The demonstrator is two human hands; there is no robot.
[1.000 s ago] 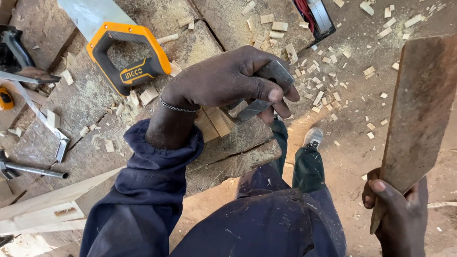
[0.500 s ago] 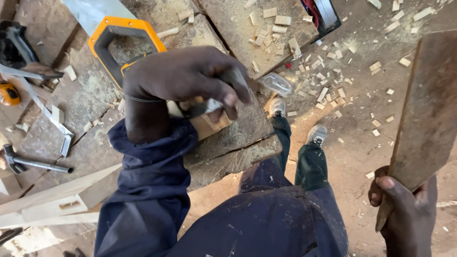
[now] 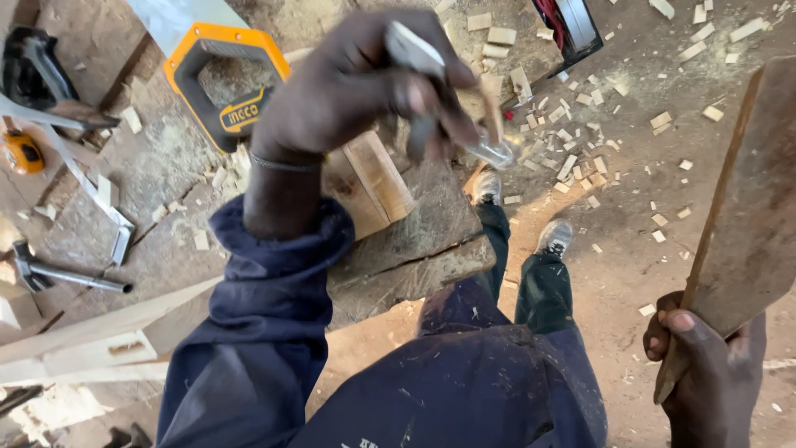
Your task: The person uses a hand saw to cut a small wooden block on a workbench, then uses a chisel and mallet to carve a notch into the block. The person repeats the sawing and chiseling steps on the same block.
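My left hand (image 3: 356, 91) is raised above the workbench, shut on a grey metal chisel (image 3: 414, 51) whose shiny end (image 3: 497, 153) points down and to the right. A small piece of pale wood seems tucked under its fingers, partly hidden. Below the hand, two pale wooden blocks (image 3: 377, 182) lie on the worn bench top (image 3: 423, 232). At the lower right my right hand (image 3: 705, 365) grips the bottom end of a flat brown wooden board (image 3: 754, 199), which stands upright over the dirt floor.
A handsaw with an orange and black handle (image 3: 220, 83) lies on the bench. A hammer (image 3: 58, 274), a metal square (image 3: 83, 178) and a yellow tape measure (image 3: 21, 153) lie at the left. Pale planks (image 3: 83, 336) sit at the lower left. Wood chips (image 3: 580, 141) litter the ground by my shoes.
My left hand has lifted off the bench toward the camera with the chisel, uncovering the wooden blocks. My right hand and its board have hardly moved.
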